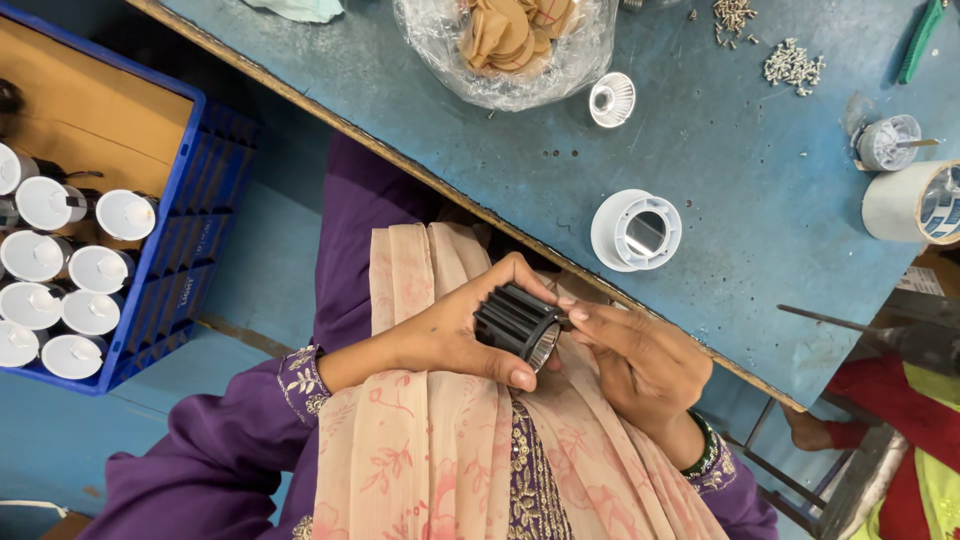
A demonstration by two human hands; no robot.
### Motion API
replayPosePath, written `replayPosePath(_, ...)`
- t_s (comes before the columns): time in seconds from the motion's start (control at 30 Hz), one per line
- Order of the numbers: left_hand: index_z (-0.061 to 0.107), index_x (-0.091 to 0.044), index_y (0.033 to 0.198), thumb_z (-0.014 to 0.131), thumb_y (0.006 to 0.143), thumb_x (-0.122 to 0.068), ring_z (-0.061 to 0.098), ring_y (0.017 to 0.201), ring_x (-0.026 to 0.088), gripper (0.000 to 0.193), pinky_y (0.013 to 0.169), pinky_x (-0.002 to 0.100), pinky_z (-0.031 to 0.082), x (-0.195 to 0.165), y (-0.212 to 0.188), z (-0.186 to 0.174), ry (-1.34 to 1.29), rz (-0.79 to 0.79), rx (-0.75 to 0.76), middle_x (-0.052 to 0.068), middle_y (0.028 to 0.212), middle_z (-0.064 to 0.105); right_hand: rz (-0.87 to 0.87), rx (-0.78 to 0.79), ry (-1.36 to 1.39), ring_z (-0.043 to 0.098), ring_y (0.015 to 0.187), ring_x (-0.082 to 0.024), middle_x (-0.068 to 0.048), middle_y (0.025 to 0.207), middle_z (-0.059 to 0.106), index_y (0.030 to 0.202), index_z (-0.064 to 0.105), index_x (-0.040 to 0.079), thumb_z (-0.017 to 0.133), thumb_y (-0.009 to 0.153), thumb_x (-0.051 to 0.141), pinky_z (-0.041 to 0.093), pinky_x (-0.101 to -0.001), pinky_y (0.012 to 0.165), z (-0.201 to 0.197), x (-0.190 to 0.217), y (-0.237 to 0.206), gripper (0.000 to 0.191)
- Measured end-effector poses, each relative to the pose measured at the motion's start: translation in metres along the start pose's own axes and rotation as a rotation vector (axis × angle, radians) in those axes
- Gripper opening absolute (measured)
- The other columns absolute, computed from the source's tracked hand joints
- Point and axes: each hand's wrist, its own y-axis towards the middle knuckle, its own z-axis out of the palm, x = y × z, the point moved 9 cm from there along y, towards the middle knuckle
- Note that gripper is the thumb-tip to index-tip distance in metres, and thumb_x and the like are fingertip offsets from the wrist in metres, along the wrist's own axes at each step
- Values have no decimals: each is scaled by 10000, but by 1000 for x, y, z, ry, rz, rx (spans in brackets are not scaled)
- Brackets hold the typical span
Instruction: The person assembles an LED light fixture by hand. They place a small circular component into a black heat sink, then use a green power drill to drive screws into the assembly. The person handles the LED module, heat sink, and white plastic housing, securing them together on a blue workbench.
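Both hands, left hand (455,335) and right hand (640,360), closed around black finned housing (515,322)

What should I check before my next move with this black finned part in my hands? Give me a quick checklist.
1. Left hand grips the black finned housing: ok.
2. Right hand fingertips at its open end: ok.
3. Anything seated inside the housing: cannot tell.
4. White round fitting within reach on the blue table: ok.
5. Screws on the table: ok, in loose piles.
6. Blue crate beside you holds white parts: ok.
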Motion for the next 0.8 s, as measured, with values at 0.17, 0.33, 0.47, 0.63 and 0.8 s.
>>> replayPosePath(0.17, 449, -81, 1292, 884, 815, -190, 722, 1109, 177, 656, 896, 325, 614, 2, -2, -3, 145, -57, -68, 107, 1283, 633, -84, 26, -57, 762, 815, -200, -114, 985, 765, 1007, 734, 42, 816, 842, -22, 591, -279, 672, -2, 15, 7, 194)
replayPosePath(0.33, 476, -89, 1286, 952, 721, -298, 649, 1125, 167, 768, 926, 312, 556, -14, -3, -8, 577, 56, -171, 86, 1237, 637, -175, 76, -120, 742, 788, -244, -124, 939, 741, 978, 700, -25, 812, 868, 0, 594, -320, 683, -3, 27, 16, 159)
replayPosePath(0.47, 482, -81, 1295, 951, 739, -329, 631, 1215, 187, 769, 1012, 330, 530, -23, -4, -6, 622, 160, -193, 92, 1295, 622, -121, 120, -188, 690, 695, -282, -116, 807, 678, 939, 690, -43, 814, 874, 61, 544, -364, 622, 1, 23, 19, 175)
replayPosePath(0.63, 461, -70, 1307, 951, 763, -344, 632, 1242, 238, 782, 1045, 357, 521, -33, -7, -1, 824, 292, -208, 122, 1296, 603, -33, 168, -124, 661, 655, -261, -119, 799, 680, 957, 686, -9, 737, 935, 62, 512, -351, 597, 7, 10, 14, 90)
replayPosePath(0.8, 448, -67, 1311, 949, 762, -374, 634, 1192, 257, 804, 1011, 369, 538, -37, -4, -2, 947, 330, -231, 136, 1248, 573, 257, 246, 33, 648, 538, -141, -82, 685, 665, 960, 705, -1, 624, 988, 100, 489, -278, 520, 17, -19, 8, 132)
